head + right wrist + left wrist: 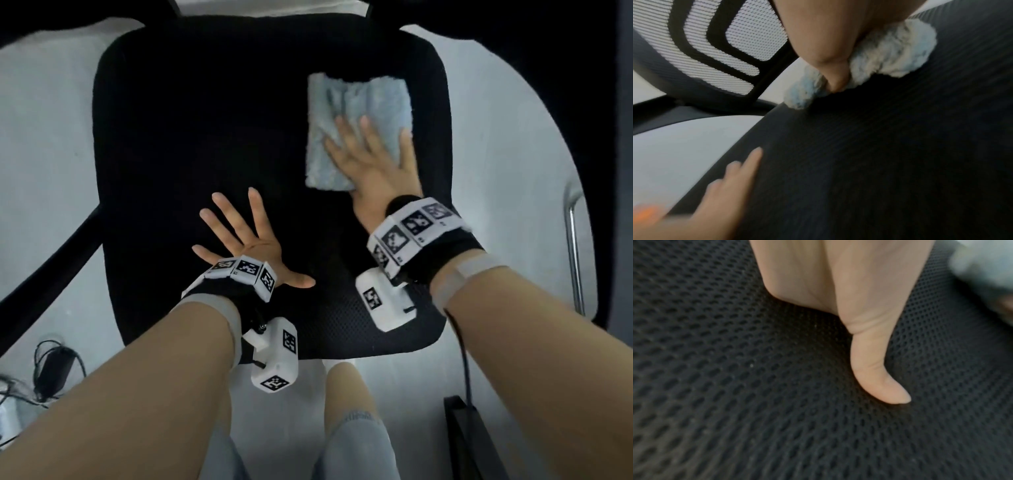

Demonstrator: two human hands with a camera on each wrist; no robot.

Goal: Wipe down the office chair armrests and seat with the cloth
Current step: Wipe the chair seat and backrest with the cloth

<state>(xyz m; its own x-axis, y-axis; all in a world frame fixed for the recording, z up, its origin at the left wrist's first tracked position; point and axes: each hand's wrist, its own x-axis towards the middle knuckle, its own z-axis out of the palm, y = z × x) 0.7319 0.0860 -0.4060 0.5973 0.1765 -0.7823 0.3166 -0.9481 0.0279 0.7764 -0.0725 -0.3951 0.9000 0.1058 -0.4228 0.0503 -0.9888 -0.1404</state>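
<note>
A black mesh chair seat [205, 120] fills the head view. On its right half lies a folded light-blue cloth [356, 102]. My right hand [373, 154] presses flat on the cloth's near part with fingers spread and straight. My left hand [239, 236] rests flat on the seat's front left, fingers splayed, holding nothing. In the left wrist view my left thumb [877, 378] lies on the mesh seat [735, 386]. The right wrist view shows the cloth [890, 53] bunched under my right hand [830, 48] on the seat [879, 162], with my left hand's fingers [731, 175] at the seat's edge.
A black armrest [44, 274] slants at the left. The mesh backrest [715, 40] rises behind the seat. A chrome tube frame [575, 253] stands at the right. Cables [51, 366] lie on the pale floor at the lower left. My knees [349, 394] are just before the seat's front edge.
</note>
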